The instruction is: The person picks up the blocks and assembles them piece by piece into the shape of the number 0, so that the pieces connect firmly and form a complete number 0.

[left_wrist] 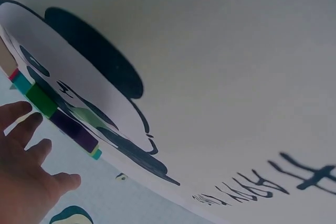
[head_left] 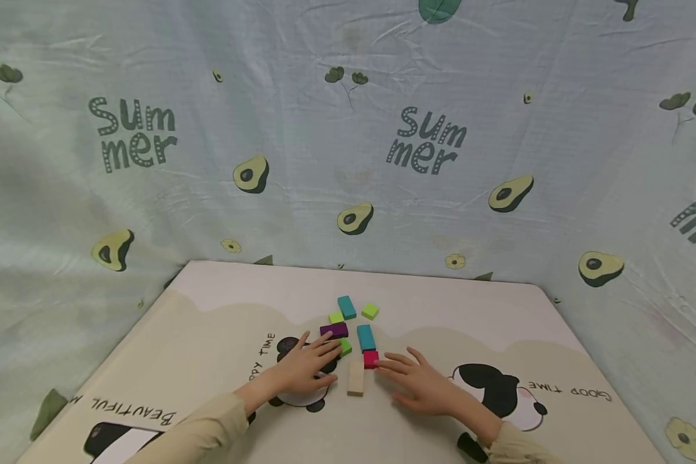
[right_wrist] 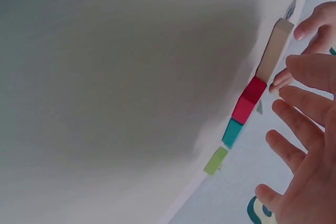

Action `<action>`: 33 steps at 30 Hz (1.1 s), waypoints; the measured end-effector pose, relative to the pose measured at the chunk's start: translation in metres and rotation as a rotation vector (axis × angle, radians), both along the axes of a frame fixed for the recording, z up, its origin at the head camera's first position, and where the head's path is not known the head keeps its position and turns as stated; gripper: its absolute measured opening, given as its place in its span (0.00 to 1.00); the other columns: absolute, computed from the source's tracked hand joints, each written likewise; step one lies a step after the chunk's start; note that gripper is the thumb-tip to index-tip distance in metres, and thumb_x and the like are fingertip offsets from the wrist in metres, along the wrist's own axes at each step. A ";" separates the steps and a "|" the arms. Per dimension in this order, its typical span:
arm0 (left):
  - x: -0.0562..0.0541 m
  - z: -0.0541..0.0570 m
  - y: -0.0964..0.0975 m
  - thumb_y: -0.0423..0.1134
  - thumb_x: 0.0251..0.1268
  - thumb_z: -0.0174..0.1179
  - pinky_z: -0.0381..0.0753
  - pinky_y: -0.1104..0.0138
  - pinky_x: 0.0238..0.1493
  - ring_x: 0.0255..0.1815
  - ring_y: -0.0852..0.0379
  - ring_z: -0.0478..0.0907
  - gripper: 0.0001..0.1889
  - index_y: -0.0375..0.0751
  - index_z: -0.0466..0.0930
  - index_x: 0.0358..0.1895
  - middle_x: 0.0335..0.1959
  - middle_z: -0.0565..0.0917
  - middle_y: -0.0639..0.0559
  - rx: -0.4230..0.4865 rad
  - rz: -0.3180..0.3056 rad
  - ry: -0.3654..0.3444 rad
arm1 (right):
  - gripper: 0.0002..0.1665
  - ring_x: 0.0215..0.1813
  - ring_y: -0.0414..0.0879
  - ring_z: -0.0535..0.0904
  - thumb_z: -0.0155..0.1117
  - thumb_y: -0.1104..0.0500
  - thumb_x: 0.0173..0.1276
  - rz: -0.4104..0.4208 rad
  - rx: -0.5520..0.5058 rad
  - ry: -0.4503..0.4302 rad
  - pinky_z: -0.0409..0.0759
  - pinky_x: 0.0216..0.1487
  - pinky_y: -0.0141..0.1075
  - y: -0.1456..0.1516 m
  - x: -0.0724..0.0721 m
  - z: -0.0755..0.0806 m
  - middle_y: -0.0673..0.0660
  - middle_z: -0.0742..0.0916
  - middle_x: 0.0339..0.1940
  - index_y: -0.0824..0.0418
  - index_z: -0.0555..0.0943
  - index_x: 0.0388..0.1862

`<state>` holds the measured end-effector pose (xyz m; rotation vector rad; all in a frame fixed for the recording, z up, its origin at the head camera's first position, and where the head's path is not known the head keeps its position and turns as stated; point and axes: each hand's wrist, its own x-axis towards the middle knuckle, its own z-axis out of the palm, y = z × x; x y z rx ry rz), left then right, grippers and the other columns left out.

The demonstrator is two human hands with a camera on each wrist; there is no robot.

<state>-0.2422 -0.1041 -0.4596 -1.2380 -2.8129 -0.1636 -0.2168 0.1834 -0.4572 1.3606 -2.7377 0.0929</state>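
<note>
Several coloured blocks lie in a loose cluster on the table. My left hand, fingers spread, reaches over the panda print; its fingertips are at the purple block and the green block, though contact is unclear. Fingers extended, my right hand is beside the red block, with a fingertip close to it. Between the hands lies a plain wooden block. A teal block adjoins the red one. In the right wrist view, the right hand holds nothing.
Farther back on the table are another teal block and two light green blocks, one left and one right. A printed curtain hangs behind the table's far edge. Animal drawings and lettering are printed on the tabletop.
</note>
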 end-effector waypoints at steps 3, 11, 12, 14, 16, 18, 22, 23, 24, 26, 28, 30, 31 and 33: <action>-0.002 0.000 0.002 0.53 0.63 0.48 0.52 0.42 0.63 0.69 0.47 0.55 0.29 0.42 0.63 0.64 0.65 0.65 0.49 -0.021 -0.003 0.031 | 0.32 0.67 0.51 0.62 0.58 0.50 0.60 0.000 0.021 -0.018 0.58 0.60 0.59 -0.004 -0.001 0.000 0.50 0.71 0.65 0.53 0.66 0.64; -0.005 0.002 0.003 0.52 0.61 0.50 0.54 0.42 0.62 0.68 0.48 0.59 0.27 0.43 0.67 0.61 0.63 0.68 0.49 -0.056 -0.005 0.065 | 0.33 0.67 0.48 0.62 0.58 0.51 0.61 0.002 0.069 -0.017 0.58 0.61 0.58 -0.017 0.000 -0.008 0.47 0.70 0.65 0.48 0.63 0.66; -0.006 0.003 0.004 0.52 0.61 0.50 0.54 0.42 0.62 0.67 0.48 0.59 0.27 0.43 0.68 0.61 0.63 0.68 0.49 -0.058 -0.010 0.068 | 0.33 0.67 0.47 0.62 0.58 0.51 0.61 0.003 0.072 -0.018 0.58 0.61 0.58 -0.018 0.000 -0.008 0.47 0.70 0.65 0.48 0.63 0.66; -0.006 0.005 0.004 0.51 0.61 0.51 0.55 0.42 0.62 0.67 0.47 0.60 0.26 0.42 0.69 0.60 0.62 0.69 0.49 -0.062 -0.020 0.080 | 0.33 0.66 0.48 0.63 0.57 0.51 0.61 0.006 0.076 -0.013 0.59 0.60 0.59 -0.020 0.001 -0.007 0.47 0.70 0.65 0.49 0.63 0.66; -0.006 0.006 0.005 0.50 0.61 0.51 0.57 0.43 0.61 0.66 0.47 0.61 0.26 0.42 0.69 0.60 0.62 0.70 0.48 -0.068 -0.031 0.090 | 0.33 0.66 0.48 0.63 0.57 0.50 0.61 0.008 0.087 -0.006 0.59 0.60 0.58 -0.022 0.001 -0.007 0.47 0.69 0.66 0.49 0.63 0.66; -0.007 0.008 0.005 0.50 0.61 0.51 0.57 0.43 0.61 0.66 0.47 0.61 0.25 0.42 0.69 0.60 0.62 0.70 0.48 -0.067 -0.040 0.089 | 0.33 0.67 0.48 0.63 0.57 0.50 0.62 0.011 0.100 0.004 0.60 0.60 0.58 -0.023 0.000 -0.008 0.47 0.68 0.66 0.49 0.62 0.66; -0.007 0.008 0.003 0.50 0.62 0.50 0.58 0.43 0.61 0.66 0.46 0.61 0.25 0.41 0.69 0.60 0.62 0.70 0.47 -0.031 -0.069 0.084 | 0.34 0.67 0.49 0.62 0.57 0.49 0.62 0.031 0.123 0.031 0.60 0.60 0.58 -0.026 -0.002 -0.010 0.48 0.68 0.67 0.49 0.61 0.67; -0.011 0.003 0.001 0.52 0.64 0.48 0.56 0.43 0.62 0.67 0.47 0.59 0.26 0.42 0.67 0.61 0.63 0.69 0.48 -0.017 -0.087 0.099 | 0.34 0.67 0.49 0.62 0.57 0.50 0.62 0.035 0.126 0.035 0.60 0.60 0.58 -0.026 -0.003 -0.009 0.48 0.68 0.67 0.49 0.61 0.67; -0.010 0.003 0.000 0.52 0.64 0.47 0.56 0.43 0.62 0.67 0.47 0.59 0.26 0.43 0.67 0.61 0.63 0.68 0.48 -0.010 -0.092 0.096 | 0.34 0.67 0.49 0.62 0.57 0.50 0.62 0.038 0.130 0.037 0.60 0.60 0.58 -0.027 -0.003 -0.009 0.48 0.68 0.67 0.49 0.62 0.66; -0.010 0.003 0.000 0.53 0.64 0.46 0.56 0.43 0.61 0.67 0.47 0.60 0.26 0.43 0.67 0.61 0.63 0.68 0.48 -0.007 -0.095 0.091 | 0.33 0.68 0.49 0.62 0.57 0.50 0.62 0.035 0.144 0.029 0.61 0.60 0.57 -0.028 -0.004 -0.007 0.47 0.67 0.67 0.49 0.62 0.66; -0.010 0.004 0.001 0.52 0.64 0.47 0.57 0.43 0.61 0.66 0.47 0.60 0.26 0.42 0.67 0.61 0.63 0.68 0.48 -0.017 -0.091 0.084 | 0.32 0.68 0.49 0.61 0.56 0.50 0.62 0.029 0.151 0.010 0.62 0.60 0.56 -0.030 -0.004 -0.006 0.47 0.67 0.67 0.48 0.63 0.66; -0.007 0.010 0.004 0.49 0.62 0.51 0.60 0.44 0.60 0.65 0.46 0.63 0.25 0.40 0.68 0.60 0.61 0.70 0.46 -0.043 -0.072 0.069 | 0.31 0.68 0.49 0.61 0.56 0.50 0.63 0.026 0.153 -0.008 0.62 0.60 0.56 -0.031 -0.005 -0.004 0.46 0.67 0.67 0.48 0.63 0.65; -0.007 0.010 0.005 0.49 0.61 0.52 0.61 0.44 0.60 0.64 0.46 0.63 0.25 0.39 0.69 0.60 0.61 0.70 0.46 -0.060 -0.065 0.070 | 0.30 0.68 0.49 0.61 0.56 0.51 0.63 0.023 0.156 -0.015 0.62 0.60 0.55 -0.031 -0.005 -0.003 0.46 0.67 0.67 0.47 0.64 0.64; -0.007 0.011 0.007 0.48 0.61 0.52 0.62 0.45 0.59 0.64 0.46 0.64 0.25 0.39 0.69 0.59 0.61 0.70 0.46 -0.088 -0.055 0.077 | 0.29 0.68 0.49 0.62 0.56 0.51 0.63 0.026 0.153 -0.015 0.63 0.60 0.56 -0.032 -0.006 -0.002 0.46 0.68 0.67 0.47 0.64 0.64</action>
